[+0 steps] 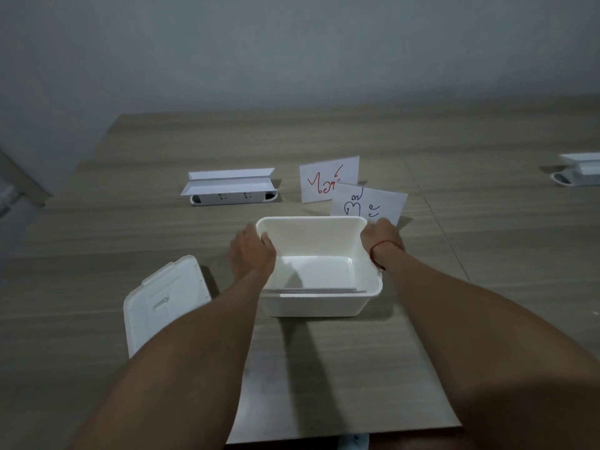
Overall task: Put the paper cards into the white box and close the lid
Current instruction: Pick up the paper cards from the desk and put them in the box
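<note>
Gripping open white box [319, 300]: left hand [251, 251] and right hand [383, 238] clamped on its far corners.
Smooth plastic, rounded rectangle; lid [162, 303] off, alongside; two handwritten cards [328, 183] behind.

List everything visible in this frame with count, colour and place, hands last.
white box: 1, white, open, table centre
lid: 1, white, off, left of box
paper cards: 2 outside, white; red writing behind, blue writing nearer
sheets in box: white, count unclear
power socket unit: 1, white, far left of cards
second unit: 1, white, right edge
table: 1, wood-grain
left hand: box's left rim
right hand: box's right rim, red wrist string
</note>
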